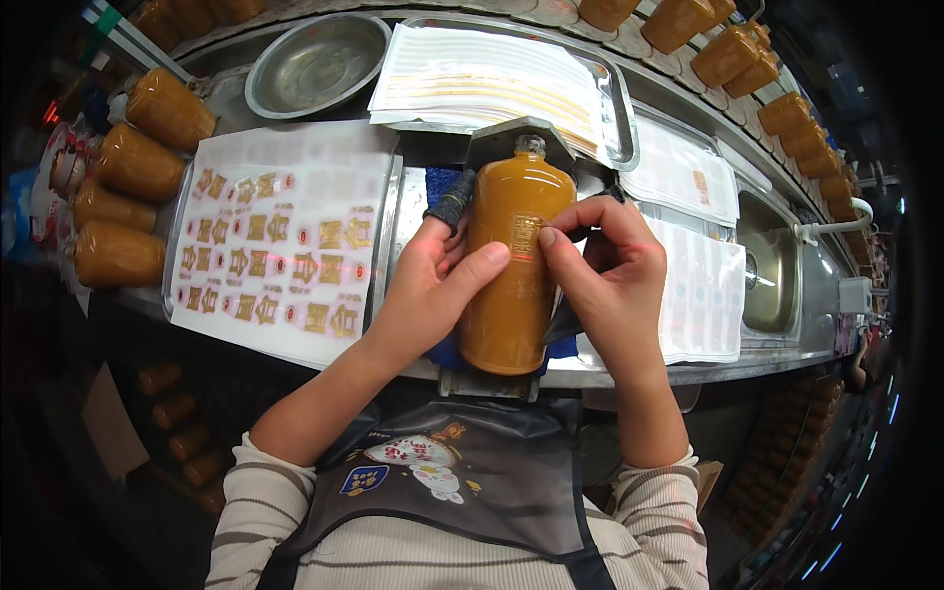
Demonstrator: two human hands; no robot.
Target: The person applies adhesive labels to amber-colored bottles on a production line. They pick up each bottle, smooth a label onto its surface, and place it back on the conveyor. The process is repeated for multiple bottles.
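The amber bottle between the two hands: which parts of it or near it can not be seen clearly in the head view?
- Amber bottle: its underside and its left flank, covered by the left hand.
- Small gold label: its right edge, under the right hand fingertips; its marks are too small.
- Blue pad under the bottle: mostly hidden by bottle and hands.
- Steel sink: bent and dim near the rim.
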